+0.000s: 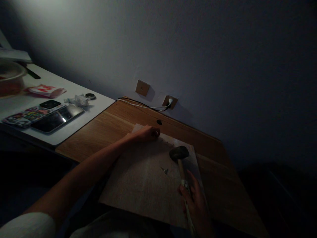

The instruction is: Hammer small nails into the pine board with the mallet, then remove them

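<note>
Right hand (195, 201): grasping mallet (182, 171)
Left hand (148, 133): curled at far side of board (141, 178), contents unclear
Nails (165, 171): on board

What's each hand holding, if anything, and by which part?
Right hand: mallet, by its handle. Left hand, at the board's far edge: too dark to tell.

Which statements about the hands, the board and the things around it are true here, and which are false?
1. The right hand grips a mallet. True.
2. The left hand is at the near edge of the board. False: it is at the far edge.
3. Small metal pieces lie clustered on the board. True.
4. Both wall plates have something plugged in. False: only the right-hand plate does.
5. The dark-screened phone lies on the white table. True.
</note>
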Action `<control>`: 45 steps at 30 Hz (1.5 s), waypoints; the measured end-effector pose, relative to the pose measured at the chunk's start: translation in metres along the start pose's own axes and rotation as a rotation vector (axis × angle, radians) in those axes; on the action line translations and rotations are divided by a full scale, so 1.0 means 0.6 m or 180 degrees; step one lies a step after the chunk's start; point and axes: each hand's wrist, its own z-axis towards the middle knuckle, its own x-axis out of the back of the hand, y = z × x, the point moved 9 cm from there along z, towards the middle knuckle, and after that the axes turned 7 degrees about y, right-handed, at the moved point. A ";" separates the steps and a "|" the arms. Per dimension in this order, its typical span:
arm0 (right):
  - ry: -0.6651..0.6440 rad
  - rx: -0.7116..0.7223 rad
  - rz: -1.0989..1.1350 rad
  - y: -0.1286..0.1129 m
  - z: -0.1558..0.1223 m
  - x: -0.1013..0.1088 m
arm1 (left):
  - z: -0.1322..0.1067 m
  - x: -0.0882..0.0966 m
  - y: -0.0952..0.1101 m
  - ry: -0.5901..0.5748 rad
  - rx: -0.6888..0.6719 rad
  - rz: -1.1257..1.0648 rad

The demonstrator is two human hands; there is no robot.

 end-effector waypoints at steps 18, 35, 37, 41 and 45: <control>-0.0114 0.0165 -0.0045 -0.011 0.002 -0.012 | -0.007 -0.002 0.014 0.0004 -0.0290 0.0256; -0.0382 0.0310 0.0130 -0.044 0.011 -0.046 | -0.009 -0.003 0.022 -0.0078 -0.0314 0.0323; -0.0486 0.0344 0.0101 -0.049 0.017 -0.055 | -0.010 -0.006 0.025 -0.0087 -0.0339 0.0308; -0.0546 0.0568 0.0069 -0.078 0.038 -0.075 | -0.011 -0.003 0.021 -0.0077 -0.0157 0.0131; -0.0542 0.0708 0.0006 -0.104 0.056 -0.096 | -0.012 -0.002 0.018 -0.0120 -0.0061 -0.0083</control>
